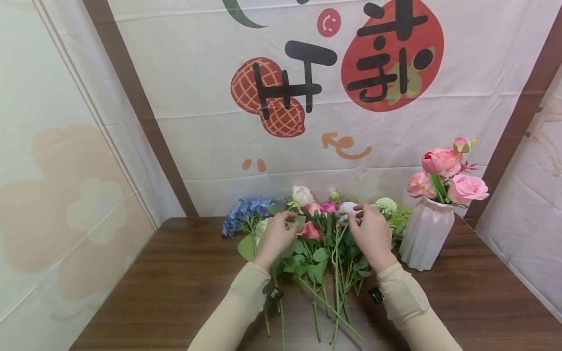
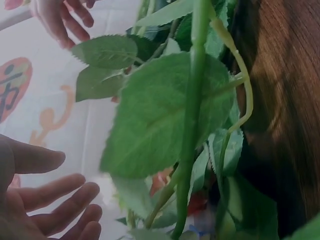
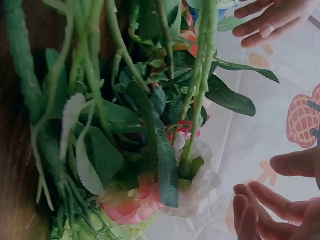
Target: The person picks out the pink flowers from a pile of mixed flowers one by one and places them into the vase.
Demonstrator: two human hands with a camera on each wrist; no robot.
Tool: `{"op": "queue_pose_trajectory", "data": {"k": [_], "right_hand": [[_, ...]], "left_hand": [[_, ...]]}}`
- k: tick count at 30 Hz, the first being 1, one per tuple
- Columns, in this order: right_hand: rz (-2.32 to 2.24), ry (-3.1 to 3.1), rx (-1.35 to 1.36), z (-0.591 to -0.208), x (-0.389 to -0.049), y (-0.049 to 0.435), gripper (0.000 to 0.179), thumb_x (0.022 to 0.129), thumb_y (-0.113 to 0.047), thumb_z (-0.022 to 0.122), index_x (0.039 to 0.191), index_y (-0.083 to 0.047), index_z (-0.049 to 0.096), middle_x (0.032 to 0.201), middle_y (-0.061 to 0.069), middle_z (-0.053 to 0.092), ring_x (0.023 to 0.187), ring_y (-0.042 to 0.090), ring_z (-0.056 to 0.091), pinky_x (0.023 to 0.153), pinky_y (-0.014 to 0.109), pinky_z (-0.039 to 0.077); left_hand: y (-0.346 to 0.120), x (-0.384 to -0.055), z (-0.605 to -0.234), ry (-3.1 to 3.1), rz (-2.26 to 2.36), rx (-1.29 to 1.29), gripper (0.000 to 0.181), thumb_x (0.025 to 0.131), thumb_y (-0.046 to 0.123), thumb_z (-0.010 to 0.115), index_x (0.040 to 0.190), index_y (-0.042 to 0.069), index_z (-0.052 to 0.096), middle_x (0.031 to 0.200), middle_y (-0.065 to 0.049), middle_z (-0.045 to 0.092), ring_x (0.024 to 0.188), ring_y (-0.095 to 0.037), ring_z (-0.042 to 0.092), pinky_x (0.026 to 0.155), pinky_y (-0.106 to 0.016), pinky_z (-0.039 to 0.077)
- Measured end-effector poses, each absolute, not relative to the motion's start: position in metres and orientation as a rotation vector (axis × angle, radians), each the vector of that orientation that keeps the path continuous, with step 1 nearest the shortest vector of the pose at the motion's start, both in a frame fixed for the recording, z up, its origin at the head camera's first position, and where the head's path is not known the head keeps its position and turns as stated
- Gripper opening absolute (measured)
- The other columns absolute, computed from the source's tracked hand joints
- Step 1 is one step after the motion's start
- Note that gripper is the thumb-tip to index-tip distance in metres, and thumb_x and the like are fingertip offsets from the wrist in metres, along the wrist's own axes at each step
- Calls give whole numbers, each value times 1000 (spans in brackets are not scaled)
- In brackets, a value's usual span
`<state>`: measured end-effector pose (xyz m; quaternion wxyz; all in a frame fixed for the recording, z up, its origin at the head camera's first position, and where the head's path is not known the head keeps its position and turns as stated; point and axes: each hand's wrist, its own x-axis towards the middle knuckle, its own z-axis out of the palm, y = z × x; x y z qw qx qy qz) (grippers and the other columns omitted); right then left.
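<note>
Along the desk [image 1: 175, 278], from the left, come a blue flower [image 1: 247, 213], the left hand [image 1: 279, 235], loose flowers [image 1: 311, 230] lying stems [image 1: 336, 287] toward the person [image 1: 234, 307], probably for easy grasping, the right hand [image 1: 371, 235], both hands spread and holding nothing, and a vase [image 1: 426, 234] supporting pink flowers [image 1: 467, 188].

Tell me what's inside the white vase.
Pink flowers, a pink bud and green leaves rise from the vase. The vase itself covers anything lower, so any stems there cannot be seen.
</note>
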<state>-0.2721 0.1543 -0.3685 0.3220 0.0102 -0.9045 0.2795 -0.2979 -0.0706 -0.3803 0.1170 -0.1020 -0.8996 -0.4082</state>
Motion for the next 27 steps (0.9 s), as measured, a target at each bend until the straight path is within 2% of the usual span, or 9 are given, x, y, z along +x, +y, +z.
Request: {"op": "queue_pose_trajectory", "data": {"k": [8,11,14,17,19,22,24,27], "right_hand": [[725,-2452,22,-372,-271,156,29,91,-30,62,103,-4,64,91,16,68,78,30,64,62,46,51],[722,-2461,11,-372,-270,158,29,90,-31,62,103,-4,64,91,16,68,78,30,64,63,46,51],[721,-2461,3,-372,-270,160,29,90,-30,62,103,-4,65,91,15,68,78,30,64,63,46,51],[718,-2459,0,-372,-271,161,29,90,-30,62,103,-4,66,92,16,69,79,30,64,64,46,51],[715,-2456,1,-372,-270,161,29,90,-30,62,103,-4,66,92,16,69,79,30,64,65,46,51],[716,-2453,5,-371,-270,161,29,89,-30,63,102,-4,66,92,16,69,79,30,65,65,46,51],[716,-2452,7,-371,-270,161,28,89,-30,63,102,-5,66,92,16,68,79,30,65,65,46,51],[714,-2448,14,-371,-268,160,28,89,-30,64,101,-5,67,92,16,68,79,30,65,65,46,51]], "left_hand": [[-57,-309,-383,-2782,-1027,-351,24,89,17,63,110,4,67,99,-10,68,89,-25,62,77,-38,52],[-53,-313,-383,-2843,-932,-389,15,88,17,64,98,7,69,90,-7,69,78,-20,62,70,-35,51],[-50,-316,-383,-2904,-824,-380,6,85,18,66,82,13,68,76,-1,65,65,-15,55,61,-31,46],[-45,-320,-382,-2957,-679,-355,16,82,21,68,69,15,60,68,0,62,59,-16,52,57,-32,44],[-41,-323,-382,-2986,-584,-323,25,80,27,71,64,16,55,69,-3,62,60,-18,53,61,-35,46],[-34,-326,-384,-3038,-478,-268,33,77,36,73,62,16,51,78,-6,66,69,-22,59,74,-45,49],[-30,-328,-385,-3063,-443,-240,35,74,43,75,64,16,55,85,-7,68,77,-25,62,85,-53,46],[-26,-329,-387,-3097,-396,-227,35,72,47,76,72,15,61,93,-7,69,88,-28,64,94,-58,40]]}}
